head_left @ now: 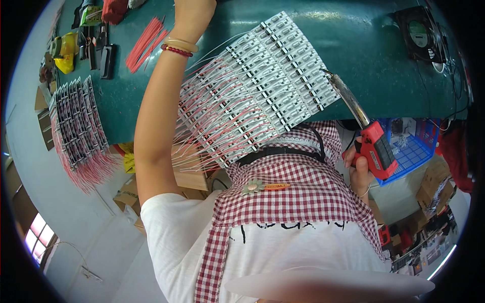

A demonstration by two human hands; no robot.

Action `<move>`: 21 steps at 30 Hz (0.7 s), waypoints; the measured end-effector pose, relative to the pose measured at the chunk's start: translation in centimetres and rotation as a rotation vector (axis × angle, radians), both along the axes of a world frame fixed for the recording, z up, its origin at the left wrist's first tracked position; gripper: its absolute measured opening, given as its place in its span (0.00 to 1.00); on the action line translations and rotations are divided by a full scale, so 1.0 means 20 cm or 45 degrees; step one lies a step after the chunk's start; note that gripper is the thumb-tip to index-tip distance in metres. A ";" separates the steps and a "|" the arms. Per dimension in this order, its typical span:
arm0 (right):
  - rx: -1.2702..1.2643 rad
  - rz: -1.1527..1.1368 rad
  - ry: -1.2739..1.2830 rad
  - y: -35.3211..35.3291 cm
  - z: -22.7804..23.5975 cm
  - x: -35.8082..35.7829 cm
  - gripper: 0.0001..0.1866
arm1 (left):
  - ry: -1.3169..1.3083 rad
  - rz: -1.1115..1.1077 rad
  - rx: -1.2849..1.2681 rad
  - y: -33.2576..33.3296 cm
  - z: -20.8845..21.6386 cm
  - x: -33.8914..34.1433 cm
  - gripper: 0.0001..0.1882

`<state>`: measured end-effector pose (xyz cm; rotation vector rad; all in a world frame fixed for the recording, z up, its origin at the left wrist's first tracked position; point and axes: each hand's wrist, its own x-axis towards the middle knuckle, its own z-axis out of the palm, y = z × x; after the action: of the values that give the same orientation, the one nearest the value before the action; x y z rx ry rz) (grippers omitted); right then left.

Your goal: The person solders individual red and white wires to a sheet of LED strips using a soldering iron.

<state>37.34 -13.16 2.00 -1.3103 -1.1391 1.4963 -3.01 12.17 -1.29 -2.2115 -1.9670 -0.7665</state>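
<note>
Reading the green bench [369,43] left to right. Wired circuit boards [80,118] at far left, red leads [83,174] dangling past the edge; a snagged sleeve might drag them off. Loose red wires [145,44] next, likely to scatter if brushed. Left hand [196,14]: fingers cut off by the upper rim; cannot tell whether they grasp anything. Circuit-board panel [273,83] slants across mid-bench, its near corner jutting over the edge toward my checked apron [303,189]; leaning in could shift it and strain its solder joints. Right hand [359,171]: fingers wrapped around the red-handled soldering iron [365,122]. Tip [326,72] at the panel's right edge, contact unclear; dwelling might scorch a pad, slipping might bridge neighbours. Blue plastic basket [404,169] below, ready to swallow anything dropped.
</note>
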 end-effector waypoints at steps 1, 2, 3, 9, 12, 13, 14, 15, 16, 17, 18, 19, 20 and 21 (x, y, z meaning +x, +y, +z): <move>-0.001 0.008 -0.001 0.01 -0.01 0.00 0.32 | 0.002 -0.002 -0.005 0.00 0.01 0.01 0.04; 0.003 0.010 -0.001 0.00 -0.01 0.00 0.32 | -0.001 0.018 -0.073 -0.02 0.04 0.02 0.04; 0.008 0.006 0.038 0.00 -0.02 0.01 0.32 | -0.004 0.039 -0.141 -0.02 0.05 0.03 0.04; 0.041 0.009 0.075 0.00 -0.03 0.01 0.31 | 0.090 0.099 -0.204 -0.03 0.06 0.05 0.05; 0.043 -0.012 0.083 -0.01 -0.04 0.01 0.30 | 0.266 0.110 -0.063 -0.02 0.00 0.03 0.05; 0.048 -0.020 0.085 -0.01 -0.04 0.01 0.30 | 0.269 0.113 -0.060 -0.03 0.00 0.02 0.05; 0.049 -0.022 0.085 -0.01 -0.04 0.01 0.30 | 0.280 0.123 0.014 -0.04 0.02 0.02 0.04; 0.049 -0.019 0.086 -0.01 -0.05 0.01 0.30 | 0.291 0.134 0.089 -0.05 0.04 0.02 0.04; 0.050 -0.015 0.087 -0.01 -0.05 0.01 0.30 | 0.293 0.135 0.091 -0.05 0.08 0.02 0.04; 0.054 -0.014 0.090 -0.01 -0.05 0.01 0.30 | -0.027 0.158 -0.028 -0.06 0.15 0.02 0.03; 0.045 -0.018 0.089 0.00 -0.04 0.01 0.29 | -0.349 0.175 -0.146 -0.05 0.22 0.03 0.04; 0.036 -0.021 0.089 0.01 -0.04 0.00 0.29 | -0.552 0.198 -0.154 -0.08 0.29 0.07 0.05; 0.047 -0.009 0.101 0.01 -0.04 0.00 0.29 | -0.542 0.208 -0.139 -0.09 0.28 0.06 0.05; 0.033 -0.007 0.052 0.01 -0.05 0.00 0.29 | -0.979 0.093 0.003 -0.12 0.25 0.03 0.06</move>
<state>37.26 -13.00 1.04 -1.2589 -1.1249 1.4929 -2.34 9.86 3.62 -1.9861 -2.2894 -1.8064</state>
